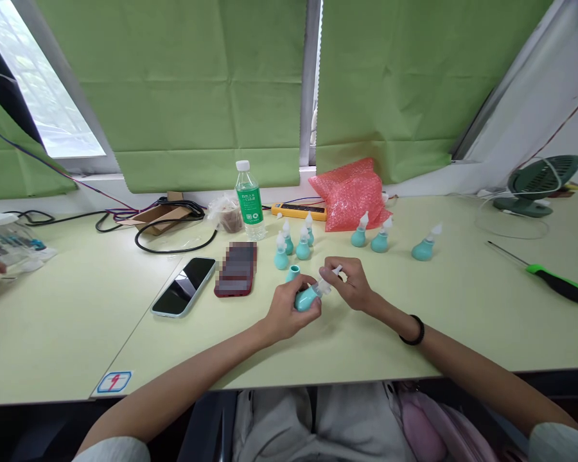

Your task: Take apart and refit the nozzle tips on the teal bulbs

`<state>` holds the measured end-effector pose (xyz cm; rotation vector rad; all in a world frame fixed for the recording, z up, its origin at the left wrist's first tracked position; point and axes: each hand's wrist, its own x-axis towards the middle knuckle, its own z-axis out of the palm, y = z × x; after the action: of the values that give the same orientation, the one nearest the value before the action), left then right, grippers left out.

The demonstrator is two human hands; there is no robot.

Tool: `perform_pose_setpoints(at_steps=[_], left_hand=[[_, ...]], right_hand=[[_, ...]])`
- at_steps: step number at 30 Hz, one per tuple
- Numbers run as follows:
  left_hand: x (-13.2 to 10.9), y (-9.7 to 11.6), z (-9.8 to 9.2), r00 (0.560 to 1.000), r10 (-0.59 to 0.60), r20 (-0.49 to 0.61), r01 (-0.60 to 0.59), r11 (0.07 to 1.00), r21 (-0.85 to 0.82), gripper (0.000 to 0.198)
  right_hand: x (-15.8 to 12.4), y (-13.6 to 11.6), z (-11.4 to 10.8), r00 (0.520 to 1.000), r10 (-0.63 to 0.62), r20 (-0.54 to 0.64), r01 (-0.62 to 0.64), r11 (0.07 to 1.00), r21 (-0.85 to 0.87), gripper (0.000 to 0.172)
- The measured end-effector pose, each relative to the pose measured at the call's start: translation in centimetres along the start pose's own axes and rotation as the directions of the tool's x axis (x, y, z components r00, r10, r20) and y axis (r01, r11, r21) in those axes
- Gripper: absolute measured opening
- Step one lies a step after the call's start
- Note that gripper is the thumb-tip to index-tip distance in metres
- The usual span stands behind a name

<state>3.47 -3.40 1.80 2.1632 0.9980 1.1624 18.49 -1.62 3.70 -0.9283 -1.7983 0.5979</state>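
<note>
Left hand (289,311): grip closed around a teal squeeze bulb (306,299) over the worktop (318,366), apparently to steady it. Right hand (353,282): grip pinching the clear nozzle (323,287) at its tip, presumably for control. Nozzle-topped bulbs (303,249) stand beyond, likely to leave working room.

Bright window (52,102) washed out; soft shadows; red-cased phone (237,266) pixelated.

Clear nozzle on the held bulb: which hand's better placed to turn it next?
Probably the right hand: it appears to pinch the clear nozzle near its tip, while the left hand is occupied holding the teal bulb.
</note>
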Motion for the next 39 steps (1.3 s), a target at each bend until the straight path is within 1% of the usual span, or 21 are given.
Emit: perform_pose_setpoints(at_steps=[2, 4, 6, 7, 9, 10, 11, 12, 13, 14, 15, 16, 18, 20, 22, 27, 31, 33, 35, 37, 39], left_hand=[[-0.1, 0.2, 0.1, 0.997, -0.005, 0.072, 0.004, 1.000, 0.018, 0.021], [-0.2, 0.3, 0.2, 0.993, -0.011, 0.116, 0.010, 1.000, 0.013, 0.022], [-0.2, 0.3, 0.3, 0.990, -0.008, 0.138, 0.008, 1.000, -0.003, 0.024], [-0.2, 0.3, 0.3, 0.990, 0.004, 0.142, -0.002, 1.000, -0.009, 0.024], [-0.2, 0.2, 0.4, 0.989, 0.032, 0.145, -0.030, 0.999, -0.015, 0.024], [-0.2, 0.1, 0.4, 0.989, 0.035, 0.144, -0.032, 0.999, -0.023, 0.023], [-0.2, 0.0, 0.4, 0.990, 0.026, 0.142, -0.021, 0.999, -0.040, 0.023], [-0.2, -0.1, 0.4, 0.990, 0.007, 0.138, 0.003, 0.998, -0.068, 0.023], [-0.2, -0.2, 0.3, 0.991, -0.021, 0.134, 0.036, 0.994, -0.107, 0.023], [-0.2, -0.2, 0.3, 0.991, -0.051, 0.126, 0.070, 0.986, -0.154, 0.023], [-0.1, -0.3, 0.2, 0.991, -0.075, 0.114, 0.097, 0.974, -0.203, 0.024], [0.0, -0.3, 0.1, 0.990, -0.095, 0.102, 0.118, 0.960, -0.253, 0.025], [0.1, -0.4, 0.1, 0.988, -0.131, 0.083, 0.152, 0.927, -0.342, 0.027], [0.2, -0.5, 0.1, 0.984, -0.160, 0.082, 0.180, 0.898, -0.401, 0.028], [0.2, -0.6, 0.2, 0.979, -0.176, 0.100, 0.202, 0.880, -0.430, 0.027], [0.1, -0.8, 0.7, 0.972, -0.187, 0.144, 0.231, 0.877, -0.420, 0.025], [0.1, -0.8, 0.7, 0.967, -0.210, 0.146, 0.254, 0.862, -0.439, 0.023], [0.2, -0.8, 0.7, 0.962, -0.231, 0.142, 0.271, 0.846, -0.460, 0.022], [0.3, -0.7, 0.6, 0.959, -0.251, 0.132, 0.283, 0.828, -0.484, 0.022], [0.3, -0.6, 0.6, 0.958, -0.263, 0.114, 0.284, 0.816, -0.504, 0.022], [0.2, -0.5, 0.5, 0.960, -0.264, 0.091, 0.272, 0.811, -0.517, 0.022]], right_hand=[[0.1, 0.4, -0.1, 0.998, 0.055, 0.034, -0.056, 0.998, 0.008, 0.042], [0.3, 0.8, 0.0, 0.978, 0.190, 0.091, -0.200, 0.973, 0.117, 0.043], [0.6, 1.1, 0.0, 0.930, 0.319, 0.186, -0.359, 0.898, 0.256, 0.041], [0.8, 1.3, 0.0, 0.902, 0.357, 0.243, -0.422, 0.848, 0.322, 0.040], [1.3, 1.7, -0.3, 0.861, 0.380, 0.338, -0.499, 0.759, 0.418, 0.039], [1.6, 2.0, -0.4, 0.855, 0.380, 0.352, -0.510, 0.739, 0.441, 0.039], [1.8, 2.2, -0.7, 0.865, 0.382, 0.326, -0.496, 0.748, 0.440, 0.039], [2.0, 2.6, -0.9, 0.889, 0.378, 0.258, -0.455, 0.793, 0.405, 0.040], [2.2, 2.9, -1.1, 0.921, 0.355, 0.159, -0.388, 0.864, 0.320, 0.040], [2.3, 3.3, -1.2, 0.951, 0.304, 0.051, -0.308, 0.933, 0.185, 0.041], [2.4, 3.6, -1.3, 0.972, 0.232, -0.029, -0.232, 0.973, 0.015, 0.042], [2.4, 4.0, -1.3, 0.985, 0.160, -0.062, -0.168, 0.973, -0.161, 0.041], [2.4, 4.6, -1.1, 0.997, 0.074, -0.027, -0.079, 0.898, -0.433, 0.038], [2.4, 5.2, -0.7, 0.999, 0.040, 0.030, -0.016, 0.822, -0.570, 0.032], [2.3, 5.8, -0.3, 0.997, 0.001, 0.074, 0.046, 0.771, -0.635, 0.026], [2.2, 6.7, 0.3, 0.981, -0.057, 0.183, 0.172, 0.689, -0.704, 0.020], [2.0, 7.0, 0.5, 0.973, -0.091, 0.210, 0.212, 0.701, -0.681, 0.014], [1.9, 6.7, 0.5, 0.976, -0.148, 0.163, 0.218, 0.738, -0.638, 0.011], [1.9, 6.0, 0.3, 0.970, -0.237, 0.055, 0.227, 0.805, -0.548, 0.009], [1.7, 4.8, 0.0, 0.956, -0.290, -0.047, 0.250, 0.889, -0.383, 0.007], [1.4, 3.4, -0.2, 0.956, -0.282, -0.077, 0.265, 0.948, -0.177, 0.004]])
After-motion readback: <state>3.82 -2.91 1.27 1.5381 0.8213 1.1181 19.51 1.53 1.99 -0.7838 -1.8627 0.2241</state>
